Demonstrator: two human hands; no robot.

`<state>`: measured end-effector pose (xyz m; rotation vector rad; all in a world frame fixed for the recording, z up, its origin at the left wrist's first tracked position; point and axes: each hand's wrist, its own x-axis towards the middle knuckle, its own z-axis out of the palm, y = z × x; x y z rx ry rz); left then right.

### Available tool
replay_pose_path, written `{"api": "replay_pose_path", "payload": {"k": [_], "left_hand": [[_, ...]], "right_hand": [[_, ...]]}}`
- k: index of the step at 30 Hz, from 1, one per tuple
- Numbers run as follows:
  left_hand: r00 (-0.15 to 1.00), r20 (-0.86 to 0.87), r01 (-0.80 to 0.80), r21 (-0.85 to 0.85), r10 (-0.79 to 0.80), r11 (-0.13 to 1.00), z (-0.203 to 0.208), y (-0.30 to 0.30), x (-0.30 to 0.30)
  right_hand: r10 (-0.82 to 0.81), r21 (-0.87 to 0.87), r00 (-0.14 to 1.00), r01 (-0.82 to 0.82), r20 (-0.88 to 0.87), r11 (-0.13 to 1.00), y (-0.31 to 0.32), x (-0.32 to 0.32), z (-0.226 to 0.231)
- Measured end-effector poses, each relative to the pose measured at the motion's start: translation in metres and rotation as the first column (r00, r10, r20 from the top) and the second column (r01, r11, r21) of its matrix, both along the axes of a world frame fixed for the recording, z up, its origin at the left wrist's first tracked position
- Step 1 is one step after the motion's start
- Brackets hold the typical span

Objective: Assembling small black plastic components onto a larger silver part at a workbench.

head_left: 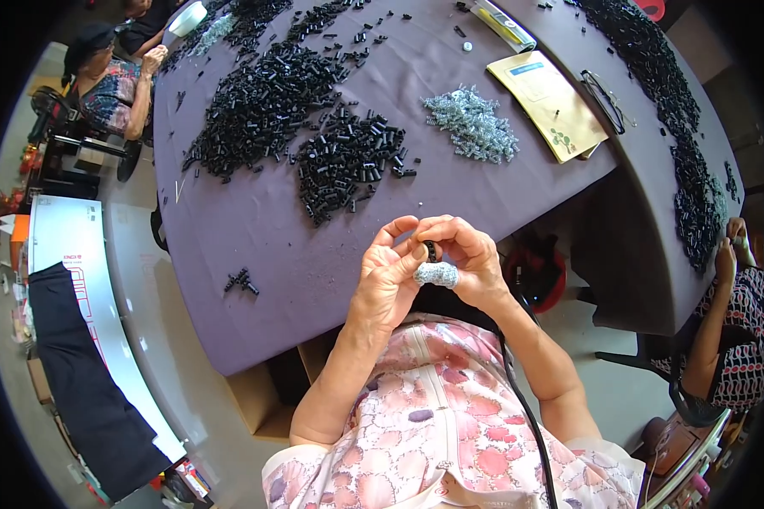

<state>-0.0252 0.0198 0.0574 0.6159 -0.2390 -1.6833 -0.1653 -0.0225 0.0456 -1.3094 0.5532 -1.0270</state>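
Both hands meet over the near edge of the purple-covered table (229, 314). My left hand (387, 270) is closed, its thumb and fingertips pinching a small black ribbed part (430, 251). From the other side, my right hand (475, 261) closes on the same part; its fingers partly hide it. A pale blue-grey knitted wrap (435, 274) sits at my right thumb, just below the part. Beyond my hands lie a smaller heap of short black tubular parts (348, 161) and a pile of clear, pale coil-like pieces (472, 125).
A large heap of black parts (263, 110) spreads farther back. A yellow booklet (547, 102) and eyeglasses (604, 102) lie at the right. A few black parts (242, 282) sit at the left. Other people (110, 93) sit at far left and right (743, 339).
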Motion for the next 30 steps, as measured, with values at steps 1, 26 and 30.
{"api": "replay_pose_path", "payload": {"k": [1,26,30], "left_hand": [[1.0,-0.011,-0.011,-0.003,0.011,1.0,0.003,-0.001,-0.002],[0.999,0.0,-0.045,0.017,0.045,0.999,-0.029,0.017,0.005],[0.984,0.115,-0.147,0.088,0.136,0.985,-0.029,0.025,0.022]], "right_hand": [[-0.015,0.019,0.998,0.013,0.06,1.0,0.001,-0.001,0.0],[0.008,0.107,0.995,-0.02,0.104,0.994,0.009,0.013,-0.011],[0.083,-0.158,0.972,-0.119,-0.218,0.98,-0.001,0.017,-0.006]]}}
